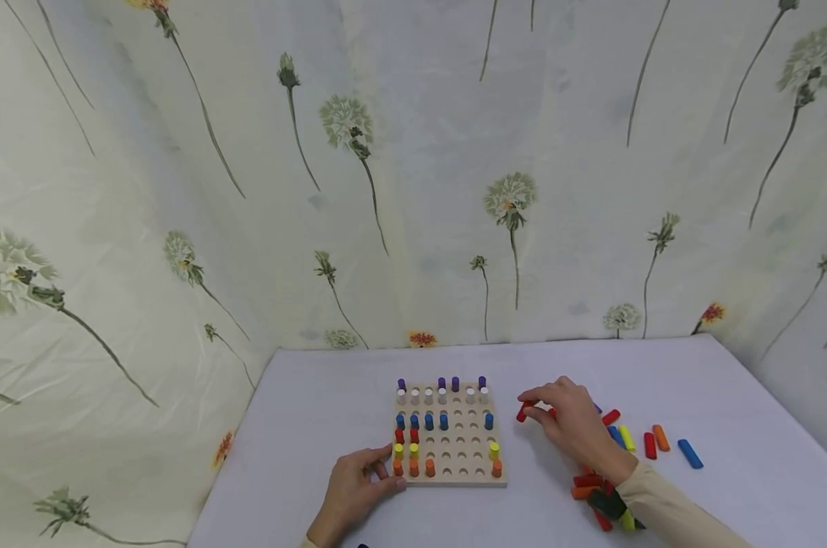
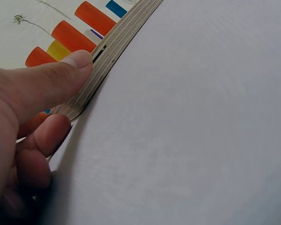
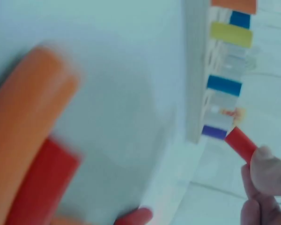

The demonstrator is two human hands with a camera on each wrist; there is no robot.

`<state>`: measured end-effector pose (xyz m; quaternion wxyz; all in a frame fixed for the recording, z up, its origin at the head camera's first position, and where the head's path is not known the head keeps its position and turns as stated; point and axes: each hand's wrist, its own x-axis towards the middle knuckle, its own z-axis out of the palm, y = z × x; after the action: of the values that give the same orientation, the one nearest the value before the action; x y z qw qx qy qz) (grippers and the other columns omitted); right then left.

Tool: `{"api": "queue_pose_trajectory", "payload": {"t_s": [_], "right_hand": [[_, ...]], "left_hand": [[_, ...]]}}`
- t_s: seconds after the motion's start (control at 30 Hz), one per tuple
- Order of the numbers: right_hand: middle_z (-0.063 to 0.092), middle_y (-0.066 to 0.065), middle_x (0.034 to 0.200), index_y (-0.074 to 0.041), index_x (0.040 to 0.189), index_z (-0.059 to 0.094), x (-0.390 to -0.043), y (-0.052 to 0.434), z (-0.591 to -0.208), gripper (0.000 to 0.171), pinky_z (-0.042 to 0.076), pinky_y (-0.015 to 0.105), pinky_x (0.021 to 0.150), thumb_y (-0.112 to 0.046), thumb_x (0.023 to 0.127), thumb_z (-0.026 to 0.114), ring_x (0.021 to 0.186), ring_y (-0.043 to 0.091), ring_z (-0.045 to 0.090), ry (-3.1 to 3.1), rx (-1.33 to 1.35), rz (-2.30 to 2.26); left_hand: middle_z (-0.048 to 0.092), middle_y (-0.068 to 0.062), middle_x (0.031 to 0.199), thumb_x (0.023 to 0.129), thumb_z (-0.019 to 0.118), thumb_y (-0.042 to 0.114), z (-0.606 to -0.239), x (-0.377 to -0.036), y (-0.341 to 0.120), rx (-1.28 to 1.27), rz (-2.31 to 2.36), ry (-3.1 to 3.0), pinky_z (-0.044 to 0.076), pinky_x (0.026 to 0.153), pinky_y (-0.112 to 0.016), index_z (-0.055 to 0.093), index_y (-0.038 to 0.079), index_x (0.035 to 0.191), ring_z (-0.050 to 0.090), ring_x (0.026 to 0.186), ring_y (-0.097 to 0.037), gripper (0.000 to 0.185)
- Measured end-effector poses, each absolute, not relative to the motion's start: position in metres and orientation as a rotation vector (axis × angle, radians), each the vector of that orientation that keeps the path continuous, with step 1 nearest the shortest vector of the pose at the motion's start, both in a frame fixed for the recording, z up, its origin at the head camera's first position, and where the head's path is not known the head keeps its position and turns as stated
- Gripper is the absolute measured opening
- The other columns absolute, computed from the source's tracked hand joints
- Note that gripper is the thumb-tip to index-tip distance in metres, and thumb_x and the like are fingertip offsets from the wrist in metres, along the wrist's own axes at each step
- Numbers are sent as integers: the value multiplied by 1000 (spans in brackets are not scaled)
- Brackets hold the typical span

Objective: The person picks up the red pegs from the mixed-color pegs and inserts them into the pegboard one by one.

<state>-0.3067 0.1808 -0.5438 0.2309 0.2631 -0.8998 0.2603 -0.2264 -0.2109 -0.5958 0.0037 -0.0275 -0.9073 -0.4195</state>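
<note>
The right hand (image 1: 571, 418) pinches a red peg (image 1: 522, 412) between thumb and fingertips (image 3: 267, 164); the peg juts out past the fingertips toward the peg board (image 1: 455, 472) and sits just off the board's right edge, level with its upper rows, apart from the wood. In the right wrist view the red peg (image 3: 240, 143) points at the board's side wall (image 3: 193, 70), close to it but not touching.

The left hand (image 1: 355, 487) holds the board at its near left corner. The thumb (image 2: 61, 79) lies pressed along the layered side edge of the board (image 2: 112, 51), and the curled fingers (image 2: 47, 136) sit against the corner lower down.

On the board, purple pegs (image 1: 401, 384) stand along the far row, white pegs (image 1: 429, 396) in the row in front of them, blue pegs (image 1: 429, 421) further toward the person, then red, yellow and orange pegs (image 1: 413, 466) stacked down the near left side. A yellow and an orange peg also stand at the near right corner.

Loose pegs (image 1: 649, 444) in red, blue, yellow and orange lie scattered on the white table (image 1: 317, 411) to the right of the board, beyond and beneath the right wrist. The blurred orange and red shapes close to the right wrist camera are more of these pegs (image 3: 33, 140).
</note>
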Motion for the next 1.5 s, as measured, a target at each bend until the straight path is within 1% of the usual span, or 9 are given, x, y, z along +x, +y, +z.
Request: {"api": "queue_pose_trajectory", "payload": {"t_s": [0.1, 0.27, 0.5, 0.63, 0.8, 0.93, 1.1, 1.27, 1.5], "right_hand": [[78, -8, 92, -17, 104, 84, -308, 171, -541, 27, 39, 37, 77, -6, 81, 91, 84, 13, 56, -2431, 702, 759], [75, -9, 83, -16, 101, 85, -308, 153, -538, 27, 40, 48, 86, -3, 79, 92, 79, 12, 55, -2381, 688, 794], [72, -9, 78, -14, 102, 86, -297, 124, -533, 29, 39, 59, 94, 0, 78, 91, 77, 16, 56, -2329, 714, 891], [76, -10, 81, -17, 97, 86, -291, 105, -534, 27, 40, 58, 92, -3, 75, 94, 76, 14, 56, -2307, 777, 897], [75, -13, 77, -19, 91, 86, -287, 83, -533, 24, 41, 54, 89, -10, 71, 97, 75, 6, 53, -2310, 848, 887], [75, -14, 76, -20, 88, 87, -286, 68, -529, 19, 41, 50, 88, -11, 74, 96, 74, 3, 51, -2371, 909, 891], [77, -14, 79, -19, 91, 87, -285, 54, -528, 13, 37, 45, 88, -13, 80, 93, 77, 3, 47, -2503, 955, 881], [78, -13, 80, -21, 92, 87, -287, 45, -532, 9, 38, 44, 88, -16, 84, 90, 80, 5, 49, -2600, 962, 827], [79, -9, 79, -20, 89, 87, -287, 40, -537, 10, 39, 41, 84, -16, 81, 92, 78, 8, 52, -2611, 925, 708]], "left_hand": [[65, 13, 78, 82, 91, 45, -595, -227, -211, -93, -1300, -2844, 31, 54, -21, 75, 13, 133, 45, 59, -5, 63], [65, 14, 78, 82, 91, 45, -593, -227, -210, -107, -1295, -2834, 31, 54, -21, 75, 13, 133, 45, 59, -5, 62], [65, 14, 78, 81, 91, 45, -594, -225, -210, -99, -1304, -2832, 30, 53, -21, 76, 13, 132, 44, 59, -4, 62], [65, 14, 77, 81, 91, 45, -594, -225, -210, -95, -1297, -2837, 30, 53, -21, 76, 13, 131, 43, 58, -4, 62], [65, 14, 77, 81, 91, 46, -593, -225, -210, -97, -1306, -2835, 30, 52, -21, 76, 13, 131, 43, 57, -4, 62], [65, 14, 78, 81, 91, 44, -593, -226, -210, -97, -1324, -2835, 30, 52, -20, 76, 13, 131, 43, 57, -3, 61], [66, 14, 78, 80, 92, 43, -593, -226, -212, -102, -1337, -2831, 30, 52, -20, 76, 13, 131, 44, 57, -3, 61], [66, 14, 78, 81, 92, 42, -592, -226, -213, -116, -1350, -2826, 30, 52, -20, 76, 12, 131, 44, 58, -3, 60], [66, 12, 79, 82, 91, 40, -591, -224, -211, -92, -1375, -2835, 31, 53, -21, 75, 12, 133, 46, 60, -5, 60]]}}
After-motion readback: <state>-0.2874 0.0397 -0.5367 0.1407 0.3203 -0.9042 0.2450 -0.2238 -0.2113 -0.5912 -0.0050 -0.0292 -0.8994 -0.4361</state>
